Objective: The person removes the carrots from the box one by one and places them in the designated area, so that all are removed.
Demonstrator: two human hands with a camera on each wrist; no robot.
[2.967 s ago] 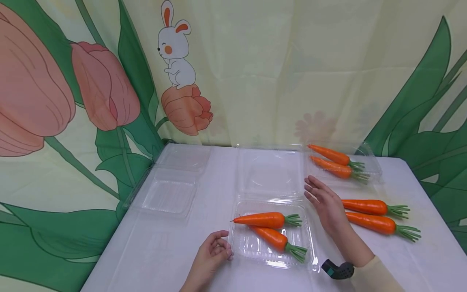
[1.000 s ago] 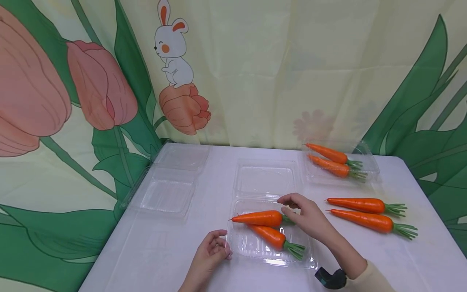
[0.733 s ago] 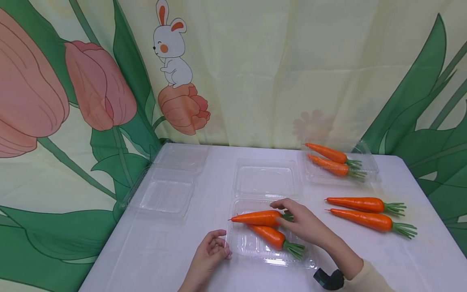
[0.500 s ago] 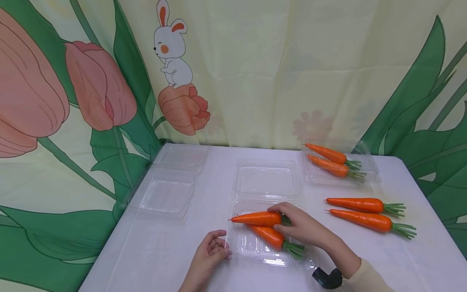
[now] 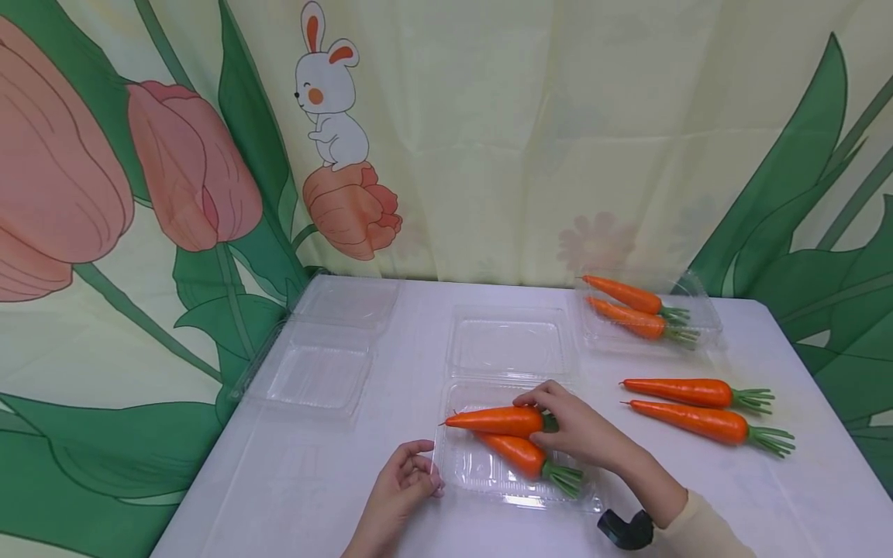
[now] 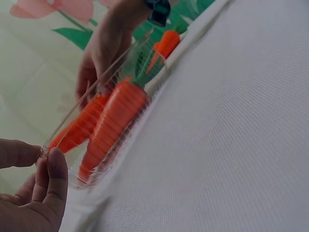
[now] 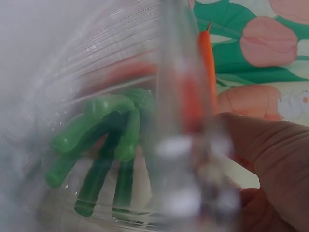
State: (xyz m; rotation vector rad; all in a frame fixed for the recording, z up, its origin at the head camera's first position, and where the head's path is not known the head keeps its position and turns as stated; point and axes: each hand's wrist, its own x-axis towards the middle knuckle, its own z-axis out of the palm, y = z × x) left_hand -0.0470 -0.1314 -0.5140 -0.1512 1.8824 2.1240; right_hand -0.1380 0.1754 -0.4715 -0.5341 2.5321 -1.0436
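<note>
My left hand (image 5: 402, 484) pinches the left rim of the middle clear plastic clamshell (image 5: 466, 471), lid (image 5: 512, 341) laid back on the white table (image 5: 293, 496). My right hand (image 5: 577, 428) is clamped, thumb and fingers, round the stem end of the upper carrot (image 5: 491, 420), which sits in the clamshell base, partly over the lower carrot (image 5: 515, 455). Two loose carrots (image 5: 680, 390) lie to the right; two more carrots (image 5: 623, 294) in a clear box (image 5: 708, 319) behind those.
</note>
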